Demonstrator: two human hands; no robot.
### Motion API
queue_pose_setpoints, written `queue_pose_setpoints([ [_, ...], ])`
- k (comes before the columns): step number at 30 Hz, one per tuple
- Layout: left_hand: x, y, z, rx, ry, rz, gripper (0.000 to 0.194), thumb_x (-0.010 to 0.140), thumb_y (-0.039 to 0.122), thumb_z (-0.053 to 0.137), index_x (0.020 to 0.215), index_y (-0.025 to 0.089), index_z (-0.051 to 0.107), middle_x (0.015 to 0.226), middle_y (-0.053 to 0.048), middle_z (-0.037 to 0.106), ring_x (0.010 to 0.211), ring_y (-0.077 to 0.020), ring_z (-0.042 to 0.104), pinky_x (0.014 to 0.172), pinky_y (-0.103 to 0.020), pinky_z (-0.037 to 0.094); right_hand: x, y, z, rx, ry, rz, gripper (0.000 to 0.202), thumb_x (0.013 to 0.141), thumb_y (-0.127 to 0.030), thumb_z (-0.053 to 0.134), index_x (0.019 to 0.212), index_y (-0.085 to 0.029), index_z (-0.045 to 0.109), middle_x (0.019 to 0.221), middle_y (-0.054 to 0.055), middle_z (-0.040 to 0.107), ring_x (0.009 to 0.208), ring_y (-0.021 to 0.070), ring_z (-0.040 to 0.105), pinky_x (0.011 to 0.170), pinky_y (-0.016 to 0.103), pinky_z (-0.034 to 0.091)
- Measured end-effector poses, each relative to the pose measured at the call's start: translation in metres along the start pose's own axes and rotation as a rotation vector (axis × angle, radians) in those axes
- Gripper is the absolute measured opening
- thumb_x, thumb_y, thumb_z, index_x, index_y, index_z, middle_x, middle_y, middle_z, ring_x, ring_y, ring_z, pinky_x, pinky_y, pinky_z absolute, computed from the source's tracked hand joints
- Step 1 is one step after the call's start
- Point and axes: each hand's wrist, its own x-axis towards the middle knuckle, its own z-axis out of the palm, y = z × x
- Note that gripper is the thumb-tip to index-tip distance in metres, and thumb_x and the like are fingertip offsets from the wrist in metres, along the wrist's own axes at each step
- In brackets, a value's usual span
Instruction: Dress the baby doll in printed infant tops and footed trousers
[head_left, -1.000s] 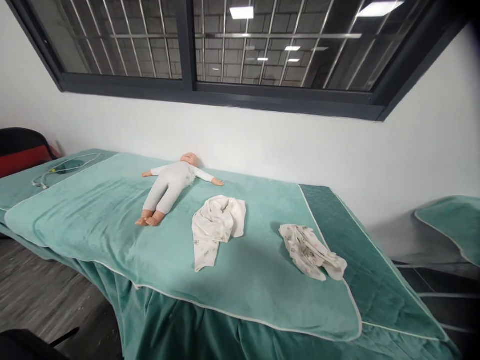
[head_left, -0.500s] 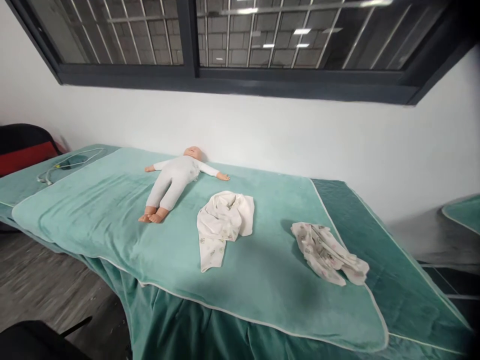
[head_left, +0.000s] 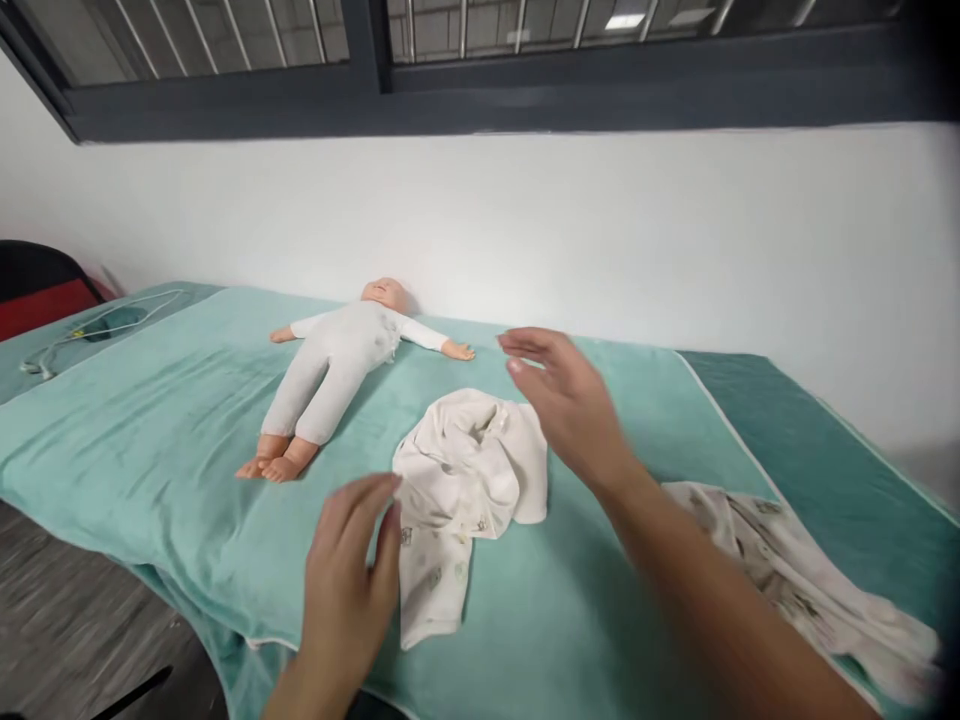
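Observation:
A crumpled white baby garment [head_left: 457,470] with small printed figures lies on the green blanket [head_left: 187,420]. My left hand [head_left: 352,560] hovers at its left edge, thumb apart from the curved fingers, holding nothing. Above its right side is my right hand [head_left: 566,400], also open and empty, fingers pointing left. Whether either hand touches the cloth I cannot tell. Behind them a baby doll [head_left: 330,365] in a white cloth body lies on its back, arms spread. A second printed garment [head_left: 795,570] lies bunched at the right, partly behind my right forearm.
A white wall [head_left: 600,230] with a dark-framed window [head_left: 480,95] rises behind the table. At the far left a cord with a dark green piece [head_left: 112,322] lies near a red and black chair [head_left: 41,290]. Dark green cloth [head_left: 810,430] covers the table's right end.
Both my hands have come into view and reached to either side of the middle garment. The camera has moved closer and tilted down. The doll and garments stay in place.

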Motion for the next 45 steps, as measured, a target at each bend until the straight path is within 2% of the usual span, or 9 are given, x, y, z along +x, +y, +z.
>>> queue_pose_setpoints([
  [6,0.057,-0.042,0.071,0.087,-0.302,-0.271,0.03,0.09,0.039,0.059,0.11,0.018,0.067,0.112,-0.012,0.067,0.107,-0.0298,0.059,0.095,-0.048,0.047,0.012,0.109,0.027,-0.316,-0.251,0.268,0.031,0.088,-0.028,0.06,0.116,-0.016,0.063,0.122,0.014,0.067,0.116,0.0291,0.062,0.102,0.05,0.046],
  [12,0.085,-0.023,0.088,0.004,-0.378,-0.305,0.009,0.084,0.028,0.059,0.079,0.021,0.057,0.074,0.0,0.061,0.069,-0.0177,0.056,0.063,-0.029,0.044,0.005,0.111,0.013,-0.215,-0.476,0.25,0.039,0.076,-0.012,0.057,0.112,-0.021,0.065,0.109,0.006,0.071,0.093,0.022,0.067,0.078,0.033,0.054],
  [20,0.144,0.032,0.088,-0.105,0.244,0.082,0.027,0.07,0.0,0.047,0.086,0.022,0.046,0.094,-0.002,0.066,0.091,-0.0165,0.062,0.079,-0.028,0.047,0.015,0.088,-0.024,-0.448,0.332,-0.082,0.041,0.068,-0.006,0.047,0.104,-0.021,0.059,0.097,0.006,0.055,0.087,0.0215,0.055,0.075,0.035,0.048],
  [23,0.161,0.045,0.111,-0.034,0.383,0.179,0.03,0.072,0.0,0.045,0.093,0.022,0.05,0.094,-0.003,0.062,0.09,-0.0173,0.06,0.078,-0.029,0.046,0.017,0.09,-0.039,-0.603,0.433,-0.104,0.052,0.068,-0.003,0.044,0.115,-0.021,0.059,0.109,0.011,0.055,0.099,0.0271,0.055,0.079,0.041,0.048],
  [28,0.147,0.042,0.152,-0.066,0.274,0.242,0.022,0.079,0.006,0.051,0.095,0.021,0.054,0.088,-0.002,0.062,0.084,-0.0165,0.06,0.074,-0.027,0.046,0.016,0.1,-0.032,-0.64,0.03,-0.074,0.044,0.083,-0.012,0.052,0.124,-0.025,0.057,0.118,0.008,0.064,0.108,0.0289,0.057,0.09,0.044,0.045],
  [32,0.126,0.029,0.156,-0.107,0.208,0.229,0.018,0.08,0.011,0.056,0.095,0.021,0.057,0.082,0.0,0.061,0.074,-0.0144,0.058,0.067,-0.025,0.044,0.011,0.098,-0.015,-0.563,-0.212,-0.011,0.024,0.087,-0.029,0.063,0.111,-0.027,0.061,0.099,0.003,0.067,0.094,0.0245,0.061,0.083,0.039,0.043],
  [38,0.122,0.027,0.151,-0.214,0.242,0.2,0.018,0.079,0.014,0.055,0.095,0.021,0.057,0.079,0.0,0.06,0.07,-0.0142,0.057,0.065,-0.025,0.043,0.002,0.1,-0.004,-0.545,0.032,-0.043,0.007,0.085,-0.016,0.055,0.083,-0.023,0.052,0.091,0.003,0.062,0.089,0.0213,0.058,0.081,0.036,0.044],
  [42,0.115,0.02,0.154,-0.236,0.169,0.15,0.017,0.081,0.015,0.052,0.096,0.02,0.057,0.086,-0.002,0.063,0.079,-0.0167,0.06,0.072,-0.027,0.045,-0.036,0.1,-0.023,-0.708,0.226,-0.087,0.011,0.09,-0.026,0.057,0.099,-0.021,0.053,0.119,0.012,0.063,0.114,0.028,0.057,0.1,0.046,0.044],
  [45,0.11,0.013,0.156,-0.245,0.119,0.074,0.02,0.082,0.015,0.049,0.099,0.019,0.057,0.093,-0.005,0.065,0.087,-0.0192,0.062,0.078,-0.03,0.047,-0.093,0.087,-0.05,-1.03,0.297,-0.029,0.025,0.094,-0.024,0.052,0.118,-0.019,0.053,0.135,0.014,0.059,0.135,0.0329,0.047,0.116,0.059,0.026],
])
